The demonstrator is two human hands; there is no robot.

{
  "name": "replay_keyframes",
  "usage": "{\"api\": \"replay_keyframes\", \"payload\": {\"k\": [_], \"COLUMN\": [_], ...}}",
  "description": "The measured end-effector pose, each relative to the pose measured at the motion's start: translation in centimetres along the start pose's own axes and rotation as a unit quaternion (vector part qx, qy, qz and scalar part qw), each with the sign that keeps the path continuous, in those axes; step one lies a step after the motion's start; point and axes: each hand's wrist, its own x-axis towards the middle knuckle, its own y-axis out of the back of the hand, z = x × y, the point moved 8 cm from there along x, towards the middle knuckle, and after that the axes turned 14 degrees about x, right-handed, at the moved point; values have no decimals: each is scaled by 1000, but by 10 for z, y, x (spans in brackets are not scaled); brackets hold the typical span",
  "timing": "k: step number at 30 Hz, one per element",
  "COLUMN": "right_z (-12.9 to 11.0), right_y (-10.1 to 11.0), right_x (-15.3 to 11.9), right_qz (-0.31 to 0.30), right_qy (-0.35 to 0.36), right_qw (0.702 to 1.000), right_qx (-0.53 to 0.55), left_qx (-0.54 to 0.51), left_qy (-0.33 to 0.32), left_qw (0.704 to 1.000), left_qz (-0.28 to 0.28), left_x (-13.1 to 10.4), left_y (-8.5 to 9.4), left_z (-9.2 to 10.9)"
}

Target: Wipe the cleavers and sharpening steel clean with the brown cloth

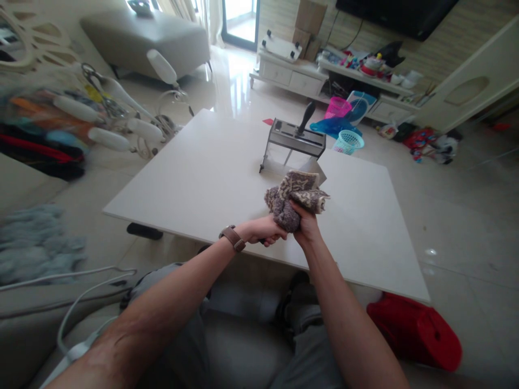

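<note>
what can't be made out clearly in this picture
In the head view:
right hand: most fingers hidden by the patterned towel
dark object in the left hand: mostly covered by that hand
flat grey piece: partly behind the towel
television: cut off by upper edge

A: What is the tally at the white table (194,178)?
B: One left hand (268,229), one right hand (307,226), one brown wristband (232,238), one patterned cloth (302,186), one slotted metal stand (279,132), and two black handles, one upright at the stand (307,115), one partly hidden by the left hand

A: And beyond it?
B: One wall-mounted television (395,13), one upholstered bench (154,35), one white board (281,46) with four wheels (269,33), one pink basket (339,106), one turquoise basket (349,142)

A: At the sides?
B: Four white lampshades (162,66), left; one red roll (413,332), right
</note>
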Motion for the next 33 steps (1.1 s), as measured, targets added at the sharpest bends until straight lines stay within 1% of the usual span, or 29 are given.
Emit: {"api": "replay_keyframes", "payload": {"k": [15, 33], "right_z": [-2, 0], "right_y": [1, 3], "right_x": [-2, 1], "right_qz": [18, 10], "right_qy": [4, 7], "right_qw": [1000, 1000], "right_qx": [9, -3], "left_qx": [0, 3], "left_qy": [6, 6], "left_qw": [1000, 1000], "left_qz": [-3, -7], "left_x": [2, 3], "left_y": [0, 0], "left_z": [-2, -4]}}
